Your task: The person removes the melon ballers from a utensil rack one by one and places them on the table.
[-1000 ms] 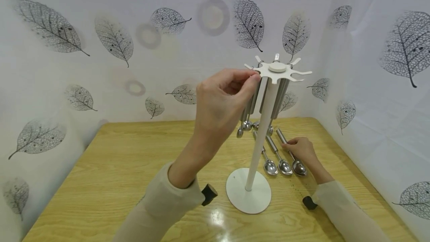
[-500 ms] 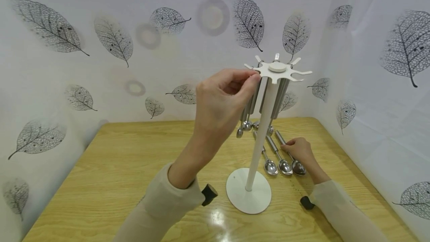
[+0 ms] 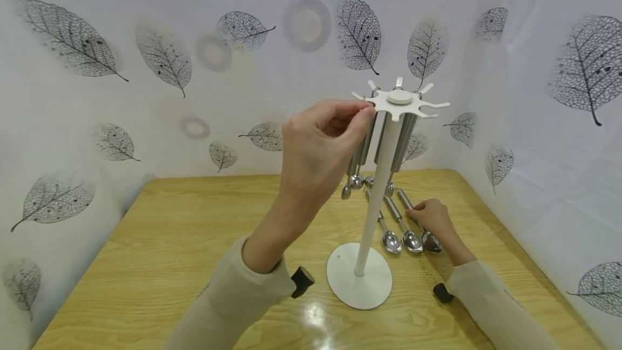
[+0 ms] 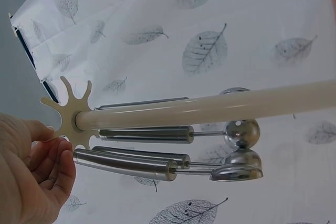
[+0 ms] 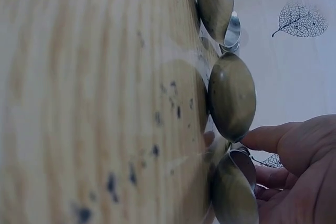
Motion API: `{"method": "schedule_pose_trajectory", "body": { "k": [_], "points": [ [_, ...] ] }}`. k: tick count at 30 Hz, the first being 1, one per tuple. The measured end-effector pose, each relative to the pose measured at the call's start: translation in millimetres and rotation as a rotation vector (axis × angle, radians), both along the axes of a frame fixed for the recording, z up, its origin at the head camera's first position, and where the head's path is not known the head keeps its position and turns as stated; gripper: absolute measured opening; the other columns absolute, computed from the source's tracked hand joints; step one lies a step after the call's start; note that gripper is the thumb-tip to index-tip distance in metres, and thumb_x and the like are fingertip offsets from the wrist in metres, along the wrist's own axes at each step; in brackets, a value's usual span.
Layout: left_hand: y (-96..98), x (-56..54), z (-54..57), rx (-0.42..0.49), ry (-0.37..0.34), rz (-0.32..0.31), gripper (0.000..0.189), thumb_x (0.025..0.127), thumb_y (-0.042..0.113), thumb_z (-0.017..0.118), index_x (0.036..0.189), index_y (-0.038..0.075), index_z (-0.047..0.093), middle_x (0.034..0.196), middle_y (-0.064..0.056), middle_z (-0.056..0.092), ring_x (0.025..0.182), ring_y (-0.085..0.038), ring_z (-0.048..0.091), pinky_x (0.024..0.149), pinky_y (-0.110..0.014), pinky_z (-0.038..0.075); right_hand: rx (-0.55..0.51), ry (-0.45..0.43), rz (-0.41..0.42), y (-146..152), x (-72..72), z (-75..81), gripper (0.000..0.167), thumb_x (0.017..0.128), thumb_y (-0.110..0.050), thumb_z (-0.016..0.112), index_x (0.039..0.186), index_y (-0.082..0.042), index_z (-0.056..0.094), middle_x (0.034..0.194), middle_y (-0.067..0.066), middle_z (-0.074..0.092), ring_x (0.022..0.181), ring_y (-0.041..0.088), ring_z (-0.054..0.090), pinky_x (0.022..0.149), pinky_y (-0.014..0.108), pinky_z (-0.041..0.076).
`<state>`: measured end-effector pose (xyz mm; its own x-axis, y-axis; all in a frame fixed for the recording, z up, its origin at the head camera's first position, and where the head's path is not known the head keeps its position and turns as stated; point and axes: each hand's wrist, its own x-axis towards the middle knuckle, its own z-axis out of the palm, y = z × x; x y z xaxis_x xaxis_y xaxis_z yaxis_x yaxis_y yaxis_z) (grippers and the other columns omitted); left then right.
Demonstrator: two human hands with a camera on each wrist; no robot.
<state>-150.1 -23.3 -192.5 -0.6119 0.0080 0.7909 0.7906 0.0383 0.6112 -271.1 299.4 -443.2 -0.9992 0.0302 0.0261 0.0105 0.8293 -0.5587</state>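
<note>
My left hand (image 3: 323, 147) pinches one prong of the white hanging rack (image 3: 359, 285) between thumb and fingertips, up at its star-shaped top. Several metal scoops hang from the far prongs, handles up; one hanging scoop (image 4: 126, 165) ends close by my left fingers in the left wrist view. On the table, right of the post, three metal scoops lie side by side, bowls toward me. My right hand (image 3: 434, 215) holds the rightmost scoop (image 3: 431, 243) by its handle. Beside it lie the middle scoop (image 3: 411, 242) and the left scoop (image 3: 391, 242), its handle partly behind the post.
The rack's round base stands on the wooden table (image 3: 194, 231). Leaf-printed white cloth (image 3: 262, 80) closes off the back and sides. A black strap piece (image 3: 302, 282) sticks out at the left cuff, another (image 3: 443, 293) at the right cuff.
My right hand has shifted slightly left with the rightmost scoop, its handle end now a little nearer the others. My left hand stays at the prong.
</note>
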Motion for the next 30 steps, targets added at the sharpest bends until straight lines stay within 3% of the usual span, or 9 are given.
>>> {"method": "schedule_pose_trajectory", "body": {
  "k": [6, 9, 12, 14, 19, 22, 25, 30],
  "points": [
    [-0.1, -0.4, 0.6, -0.003, -0.004, 0.005, 0.011, 0.096, 0.001, 0.071, 0.102, -0.007, 0.076, 0.092, -0.012, 0.077, 0.07, -0.015, 0.068, 0.063, -0.029, 0.06, 0.015, -0.018, -0.014, -1, 4.4, 5.0, 0.05, 0.101, -0.031, 0.065, 0.114, 0.018, 0.066, 0.11, 0.035, 0.068, 0.093, 0.045, 0.067, 0.077, 0.052, 0.06],
    [-0.2, -1.2, 0.6, -0.01, -0.006, 0.011, 0.01, 0.096, 0.001, 0.071, 0.102, -0.007, 0.076, 0.092, -0.013, 0.077, 0.071, -0.016, 0.068, 0.063, -0.029, 0.06, -0.004, 0.014, -0.034, -4, 9.5, 15.1, 0.054, 0.104, -0.033, 0.062, 0.121, 0.018, 0.062, 0.119, 0.038, 0.064, 0.095, 0.045, 0.067, 0.08, 0.053, 0.059],
    [-0.5, -1.9, 0.6, -0.015, -0.008, 0.015, 0.011, 0.097, 0.001, 0.071, 0.102, -0.007, 0.076, 0.093, -0.013, 0.077, 0.071, -0.018, 0.069, 0.064, -0.029, 0.06, -0.047, 0.138, -0.026, -11, 16.7, 30.5, 0.049, 0.105, -0.03, 0.061, 0.121, 0.016, 0.064, 0.115, 0.035, 0.067, 0.089, 0.039, 0.068, 0.076, 0.046, 0.06],
    [-0.9, -1.8, 0.9, -0.018, -0.013, 0.016, 0.011, 0.097, 0.001, 0.071, 0.102, -0.007, 0.076, 0.093, -0.013, 0.077, 0.072, -0.02, 0.069, 0.064, -0.029, 0.06, -0.087, 0.246, -0.019, -18, 22.5, 43.3, 0.045, 0.105, -0.029, 0.062, 0.118, 0.013, 0.067, 0.109, 0.031, 0.07, 0.085, 0.032, 0.068, 0.071, 0.036, 0.059],
    [-1.7, -1.7, 0.9, -0.022, -0.024, 0.017, 0.011, 0.097, 0.001, 0.071, 0.102, -0.007, 0.076, 0.093, -0.013, 0.076, 0.072, -0.023, 0.07, 0.064, -0.029, 0.06, -0.285, 0.469, -0.036, -39, 39.4, 79.5, 0.035, 0.105, -0.026, 0.063, 0.117, 0.005, 0.072, 0.096, 0.014, 0.073, 0.078, 0.007, 0.063, 0.06, 0.013, 0.048],
    [-1.6, -1.9, 0.9, -0.023, -0.03, 0.014, 0.011, 0.097, 0.001, 0.071, 0.103, -0.007, 0.075, 0.093, -0.013, 0.076, 0.073, -0.024, 0.069, 0.064, -0.029, 0.06, -0.397, 0.555, -0.001, -50, 52.3, 101.2, 0.03, 0.105, -0.023, 0.063, 0.118, 0.003, 0.072, 0.092, -0.002, 0.07, 0.077, 0.0, 0.061, 0.059, 0.012, 0.046],
    [-1.1, -2.1, 1.2, -0.025, -0.037, 0.009, 0.011, 0.097, 0.002, 0.07, 0.103, -0.006, 0.075, 0.093, -0.013, 0.076, 0.073, -0.025, 0.069, 0.064, -0.03, 0.059, -0.463, 0.634, 0.07, -60, 66.2, 118.9, 0.024, 0.104, -0.015, 0.063, 0.117, 0.003, 0.072, 0.088, -0.013, 0.068, 0.077, 0.002, 0.062, 0.063, 0.012, 0.049],
    [-1.4, -3.5, 2.4, -0.022, -0.049, 0.006, 0.012, 0.098, 0.003, 0.071, 0.104, -0.006, 0.076, 0.092, -0.013, 0.076, 0.073, -0.026, 0.069, 0.065, -0.029, 0.059, -0.543, 0.713, 0.165, -75, 88.2, 141.2, 0.019, 0.105, -0.008, 0.061, 0.116, 0.003, 0.072, 0.091, -0.011, 0.071, 0.081, 0.008, 0.065, 0.073, 0.015, 0.054]
  ]
}}
